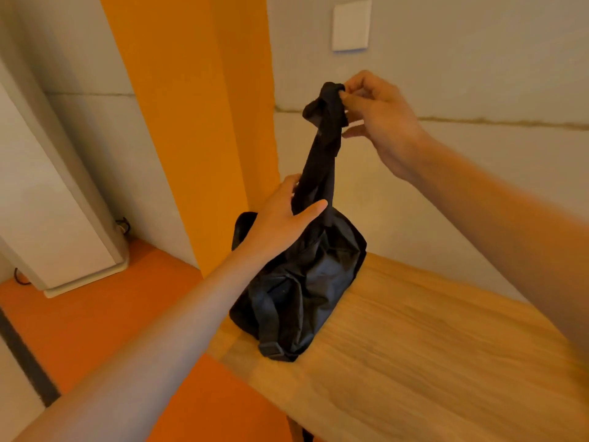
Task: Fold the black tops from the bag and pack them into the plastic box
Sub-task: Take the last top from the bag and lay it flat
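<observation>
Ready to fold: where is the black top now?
Mid-frame in the head view: the black top hangs from the right hand, its lower end in the bag.
</observation>
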